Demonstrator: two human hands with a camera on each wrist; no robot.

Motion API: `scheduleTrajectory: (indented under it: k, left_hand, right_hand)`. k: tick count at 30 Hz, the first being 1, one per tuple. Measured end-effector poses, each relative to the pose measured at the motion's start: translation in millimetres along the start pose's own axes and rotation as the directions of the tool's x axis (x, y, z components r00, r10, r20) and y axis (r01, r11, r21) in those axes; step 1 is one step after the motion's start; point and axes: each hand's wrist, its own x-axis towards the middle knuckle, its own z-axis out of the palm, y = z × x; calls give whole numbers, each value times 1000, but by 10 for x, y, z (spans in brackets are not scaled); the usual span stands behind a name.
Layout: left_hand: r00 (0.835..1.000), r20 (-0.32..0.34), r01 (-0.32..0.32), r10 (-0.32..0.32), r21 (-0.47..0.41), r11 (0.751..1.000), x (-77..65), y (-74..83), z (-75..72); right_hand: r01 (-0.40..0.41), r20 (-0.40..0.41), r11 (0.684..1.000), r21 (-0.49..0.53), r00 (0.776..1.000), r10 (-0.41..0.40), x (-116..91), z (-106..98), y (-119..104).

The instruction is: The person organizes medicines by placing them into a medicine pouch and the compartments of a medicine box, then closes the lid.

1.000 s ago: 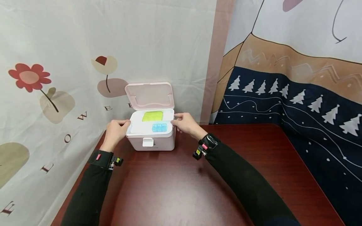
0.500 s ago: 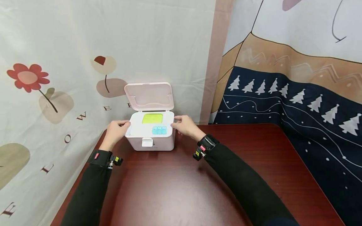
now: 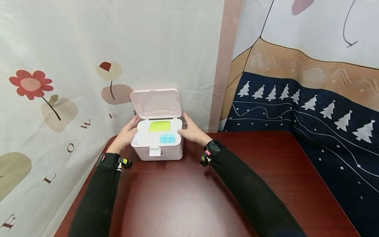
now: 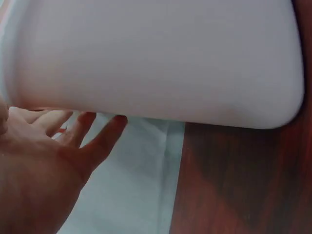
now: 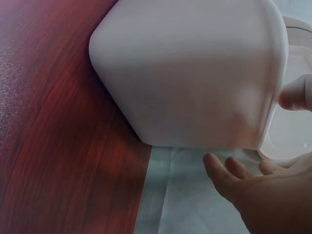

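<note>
A pale pink storage box (image 3: 165, 153) stands on the table with its lid (image 3: 156, 102) raised. Its white tray (image 3: 145, 133) sits level in the top and bears a lime-green panel (image 3: 159, 126) and a light-blue, three-part piece like a pill case (image 3: 167, 138). At the box's left side is my left hand (image 3: 125, 134), fingers extended toward the back corner; in the left wrist view its fingertips meet the box's edge. My right hand (image 3: 193, 131) mirrors it on the right, thumb at the rim and straight fingers spread by the back edge in the right wrist view.
The dark red wooden table (image 3: 165, 197) extends in front of the box and to the right. A pale curtain (image 3: 165, 49) with printed flowers hangs close behind the lid. At right hangs a navy cloth (image 3: 266, 108) with white trees.
The tray has settled lower into the box. Both hands have let go of the tray's sides; their fingers have straightened and reached back toward the lid.
</note>
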Motion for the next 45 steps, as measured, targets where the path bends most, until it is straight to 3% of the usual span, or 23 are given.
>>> scheduleTrajectory:
  k: [9,17,27,35,45]
  left_hand:
    - [1000,-6,-17,17,-110,994,-16,6,124]
    - [999,14,-35,37,-97,995,-1,98,328]
    - [997,33,-68,72,-91,994,-30,325,794]
    - [990,63,-123,129,-86,989,-21,522,1163]
    - [980,103,-157,169,-114,981,-34,735,1519]
  right_hand:
    - [16,45,1000,-2,999,-16,-44,-86,78]
    - [12,67,1000,-25,998,-10,-179,-333,177]
    - [-58,72,998,36,996,55,-548,-761,379]
    - [-54,35,998,41,998,53,-861,-1089,572]
    - [-83,0,991,109,997,83,-1236,-1382,745]
